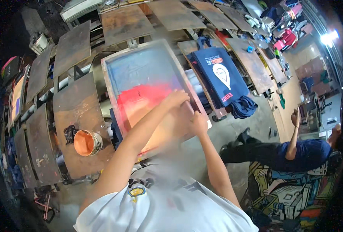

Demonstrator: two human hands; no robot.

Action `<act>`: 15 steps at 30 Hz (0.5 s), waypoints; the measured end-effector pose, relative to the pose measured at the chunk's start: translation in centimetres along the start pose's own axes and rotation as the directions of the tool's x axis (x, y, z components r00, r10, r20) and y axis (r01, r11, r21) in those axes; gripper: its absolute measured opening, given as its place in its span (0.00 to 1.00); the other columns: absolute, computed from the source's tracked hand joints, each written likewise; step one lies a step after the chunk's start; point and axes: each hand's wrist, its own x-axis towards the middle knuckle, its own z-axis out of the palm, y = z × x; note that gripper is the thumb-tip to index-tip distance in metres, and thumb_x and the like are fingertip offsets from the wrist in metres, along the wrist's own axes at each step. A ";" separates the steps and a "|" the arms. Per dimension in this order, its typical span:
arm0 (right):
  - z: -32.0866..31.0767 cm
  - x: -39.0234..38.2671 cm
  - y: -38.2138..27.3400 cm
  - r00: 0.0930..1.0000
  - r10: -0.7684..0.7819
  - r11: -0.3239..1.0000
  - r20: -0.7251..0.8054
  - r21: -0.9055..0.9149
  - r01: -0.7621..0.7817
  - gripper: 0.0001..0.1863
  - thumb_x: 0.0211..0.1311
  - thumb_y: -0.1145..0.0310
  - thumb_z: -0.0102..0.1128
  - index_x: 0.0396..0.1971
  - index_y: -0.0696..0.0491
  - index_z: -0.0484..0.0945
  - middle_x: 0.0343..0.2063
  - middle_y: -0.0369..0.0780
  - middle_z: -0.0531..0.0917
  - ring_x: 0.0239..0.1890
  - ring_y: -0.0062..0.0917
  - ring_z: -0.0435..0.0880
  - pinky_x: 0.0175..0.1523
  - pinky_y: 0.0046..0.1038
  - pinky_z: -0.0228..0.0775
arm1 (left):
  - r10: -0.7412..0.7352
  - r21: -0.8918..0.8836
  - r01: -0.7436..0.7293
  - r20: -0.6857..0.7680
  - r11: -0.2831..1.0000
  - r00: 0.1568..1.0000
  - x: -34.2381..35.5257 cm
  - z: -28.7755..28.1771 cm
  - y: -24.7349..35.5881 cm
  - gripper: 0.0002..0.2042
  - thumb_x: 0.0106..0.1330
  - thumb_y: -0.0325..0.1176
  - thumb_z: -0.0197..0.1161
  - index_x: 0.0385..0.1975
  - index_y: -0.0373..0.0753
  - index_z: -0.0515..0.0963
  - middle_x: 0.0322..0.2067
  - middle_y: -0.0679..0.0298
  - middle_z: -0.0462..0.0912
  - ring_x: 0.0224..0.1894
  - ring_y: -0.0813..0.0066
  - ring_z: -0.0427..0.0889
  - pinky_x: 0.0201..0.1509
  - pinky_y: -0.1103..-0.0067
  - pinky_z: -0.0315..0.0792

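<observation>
In front of me lies a screen-printing frame (109, 83) with a wooden rim; its mesh carries red ink over the middle and orange toward the near side. My left hand (177, 99) and my right hand (198, 123) are both closed on a squeegee (186, 109), whose brownish handle shows between them over the right part of the mesh. The squeegee's blade is hidden under my hands. Dark cloth peeks out beneath the frame's left edge.
A tub of orange ink (85, 142) and a dark crumpled lump (71, 134) sit on the board (77, 108) to the left. To the right, printed navy tote bags (219, 75) lie on another board. Further boards (127, 23) line up beyond. A person (303, 154) stands at the right.
</observation>
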 end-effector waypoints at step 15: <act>5.7 5.5 -12.7 0.794 -0.433 0.897 0.427 0.117 0.427 0.29 0.47 0.49 0.71 0.42 0.54 0.73 0.39 0.50 0.83 0.43 0.47 0.84 0.45 0.47 0.76 | -0.534 -0.074 0.530 -0.048 0.845 0.844 -19.7 -4.3 -5.0 0.27 0.44 0.31 0.75 0.48 0.46 0.75 0.50 0.66 0.76 0.59 0.63 0.71 0.56 0.60 0.68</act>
